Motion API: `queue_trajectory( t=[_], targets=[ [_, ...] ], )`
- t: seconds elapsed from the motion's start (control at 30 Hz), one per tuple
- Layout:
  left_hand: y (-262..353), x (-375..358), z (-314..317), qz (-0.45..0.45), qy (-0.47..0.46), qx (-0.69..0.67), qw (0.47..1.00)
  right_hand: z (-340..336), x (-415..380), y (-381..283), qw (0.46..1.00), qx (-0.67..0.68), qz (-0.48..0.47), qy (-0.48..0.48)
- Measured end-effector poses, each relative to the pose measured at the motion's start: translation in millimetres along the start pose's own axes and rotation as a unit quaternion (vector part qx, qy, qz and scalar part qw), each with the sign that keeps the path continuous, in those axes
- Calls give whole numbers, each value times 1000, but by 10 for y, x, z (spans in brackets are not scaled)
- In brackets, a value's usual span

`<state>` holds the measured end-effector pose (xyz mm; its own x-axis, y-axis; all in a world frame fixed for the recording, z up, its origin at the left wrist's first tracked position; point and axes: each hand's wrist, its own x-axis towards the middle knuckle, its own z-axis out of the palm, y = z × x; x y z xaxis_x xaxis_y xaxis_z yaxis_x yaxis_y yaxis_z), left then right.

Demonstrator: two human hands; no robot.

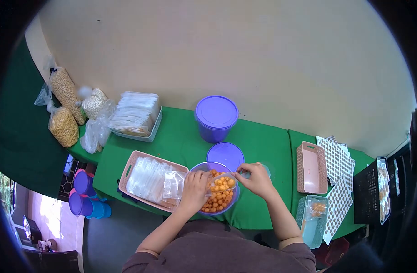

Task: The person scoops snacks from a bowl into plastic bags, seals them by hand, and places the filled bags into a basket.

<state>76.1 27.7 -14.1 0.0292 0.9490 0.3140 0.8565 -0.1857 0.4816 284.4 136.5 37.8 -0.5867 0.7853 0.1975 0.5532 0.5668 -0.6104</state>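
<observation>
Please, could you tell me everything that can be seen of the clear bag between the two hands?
The bag is small and clear and looks like thin plastic, with several round orange pieces inside. It is over the tub; the left hand is at its left side, and the right hand pinches its right edge. Whether its mouth is open, I cannot tell.

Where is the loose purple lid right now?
In the head view, the purple lid lies near centre, between the lidded purple bucket and the tub of orange balls.
</observation>
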Motion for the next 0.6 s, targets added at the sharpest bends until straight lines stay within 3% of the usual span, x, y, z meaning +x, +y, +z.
queue_trajectory(
  t=[0.27, 0.47, 0.53, 0.6],
  targets=[
    [-3, 14, 32, -12, -5, -7, 1000, 20, 4, 5, 999, -3, 34, -9],
    [39, 24, 54, -8, -14, -26, 1000, 103, -1, -10, 999, 30, -8, 8],
    [50, 26, 68, -10, -13, -39, 999, 68, 13, -45, 999, -46, 4, 10],
    [54, 30, 72, -12, -8, -35, 999, 67, 18, -34, 999, -39, -4, 13]
  ],
)
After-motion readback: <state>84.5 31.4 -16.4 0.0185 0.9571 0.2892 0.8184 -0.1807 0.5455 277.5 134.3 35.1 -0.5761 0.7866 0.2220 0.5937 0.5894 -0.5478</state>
